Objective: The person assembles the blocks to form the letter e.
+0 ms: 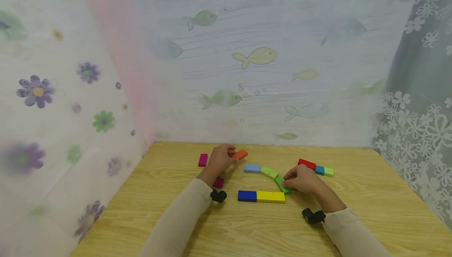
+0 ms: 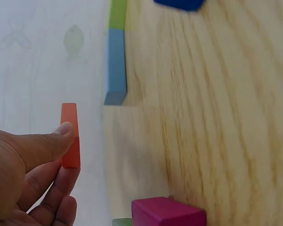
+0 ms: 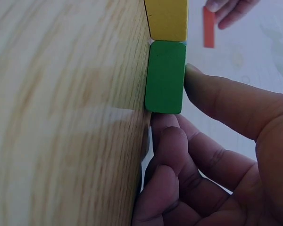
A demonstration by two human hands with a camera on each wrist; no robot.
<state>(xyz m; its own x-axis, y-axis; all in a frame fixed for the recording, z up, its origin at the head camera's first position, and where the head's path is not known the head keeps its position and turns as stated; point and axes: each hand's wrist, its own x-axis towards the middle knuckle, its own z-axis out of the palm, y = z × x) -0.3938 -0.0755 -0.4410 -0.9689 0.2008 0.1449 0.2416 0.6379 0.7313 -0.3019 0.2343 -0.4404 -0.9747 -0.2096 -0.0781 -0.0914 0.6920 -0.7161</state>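
Above the far part of the table, my left hand (image 1: 219, 159) pinches an orange block (image 1: 241, 154) between thumb and fingers. The left wrist view shows this orange block (image 2: 70, 141) standing off from the tabletop. My right hand (image 1: 305, 179) holds a green block (image 1: 282, 186) that lies on the table, its thumb on one face and its fingers curled at the near end in the right wrist view. This green block (image 3: 165, 77) meets the end of a light green block (image 1: 269, 172), which joins a light blue block (image 1: 252, 168), making a bent row.
A dark blue block (image 1: 247, 196) and a yellow block (image 1: 270, 197) form a row in front. Red (image 1: 306, 164), teal (image 1: 319, 170) and lime (image 1: 328, 172) blocks line up behind the right hand. Magenta blocks lie at left, one (image 1: 203, 160) far and one (image 1: 219, 182) beside the left wrist.
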